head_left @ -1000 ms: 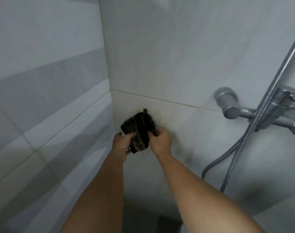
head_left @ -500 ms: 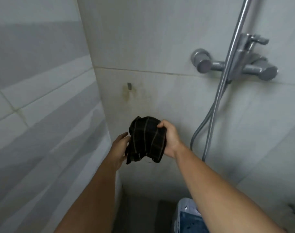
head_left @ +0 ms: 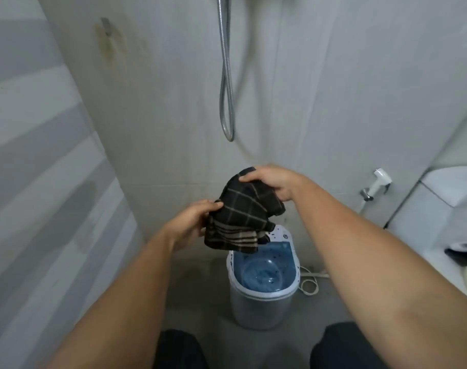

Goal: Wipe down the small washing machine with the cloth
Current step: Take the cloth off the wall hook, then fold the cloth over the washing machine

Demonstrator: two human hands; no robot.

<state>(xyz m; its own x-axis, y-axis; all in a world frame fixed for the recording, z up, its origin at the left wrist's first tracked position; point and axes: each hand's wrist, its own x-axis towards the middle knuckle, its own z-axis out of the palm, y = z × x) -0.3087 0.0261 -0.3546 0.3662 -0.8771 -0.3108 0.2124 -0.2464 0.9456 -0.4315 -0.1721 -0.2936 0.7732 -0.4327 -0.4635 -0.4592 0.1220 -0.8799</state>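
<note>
You hold the cloth (head_left: 244, 214) in mid-air with both hands, above the small washing machine (head_left: 263, 283). Your left hand (head_left: 189, 223) pinches the cloth's left edge, fingers closed on the fabric. Your right hand (head_left: 273, 182) grips the upper right part from above, fingers curled over it. The cloth is dark with light checked lines (and broader pale stripes along its lower hem), bunched and hanging down so that it covers part of the machine's far rim from this view. The machine stands on the grey floor (head_left: 200, 288) close to the back wall, with its blue top facing up. A white cord (head_left: 309, 283) lies coiled on the floor just beside its right side. A shower hose (head_left: 227, 83) hangs in a loop on the wall above.
</note>
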